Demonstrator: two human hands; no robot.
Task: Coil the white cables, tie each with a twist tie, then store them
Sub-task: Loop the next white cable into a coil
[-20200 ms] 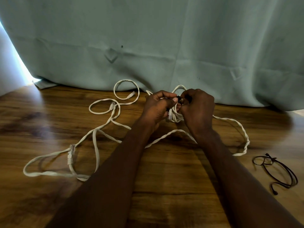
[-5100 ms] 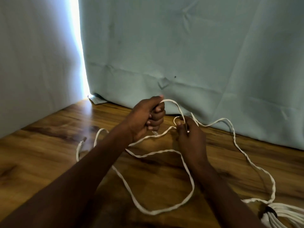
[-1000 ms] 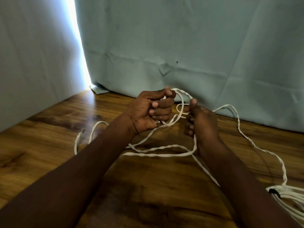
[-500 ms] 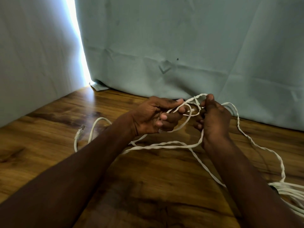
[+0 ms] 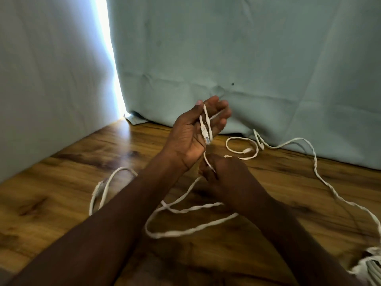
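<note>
while left hand [image 5: 198, 129] cradles white cable [image 5: 206, 129], right hand [image 5: 224, 172] pinches it, no writing legible

Looks like a home room, work done on a wood-grain surface [image 5: 61, 195] (floor or table, can't tell). Pale green curtain [image 5: 247, 58] hangs down to it, daylight leaking through the gap [image 5: 111, 65] at its left edge.
</note>
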